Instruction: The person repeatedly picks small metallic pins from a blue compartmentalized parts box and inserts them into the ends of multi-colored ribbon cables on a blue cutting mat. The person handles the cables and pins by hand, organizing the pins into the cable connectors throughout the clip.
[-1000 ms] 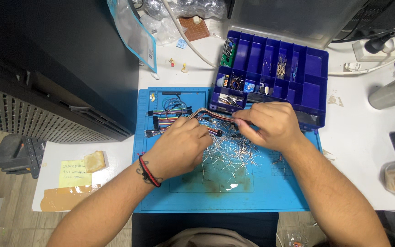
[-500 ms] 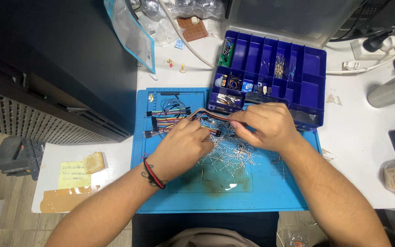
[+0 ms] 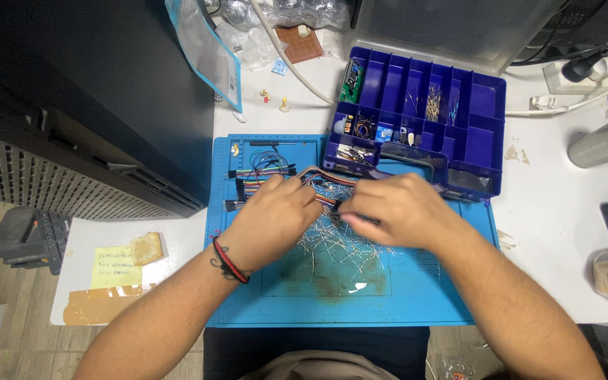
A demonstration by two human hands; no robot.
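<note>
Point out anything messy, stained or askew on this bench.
The blue mat has a brown stain near its front middle. A loose heap of wire leads is scattered under both hands. Brown smudges mark the white table right of the purple organizer.

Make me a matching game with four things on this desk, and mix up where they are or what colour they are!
Things:
1. work mat
2. parts box
3. sticky note
4. wristband

Descriptions:
A. yellow, on the white desk left of the mat
B. red and black, around the left arm
C. light blue, flat under both hands
D. dark blue with many compartments, at the mat's upper right corner

Pairs: 1-C, 2-D, 3-A, 4-B
</note>
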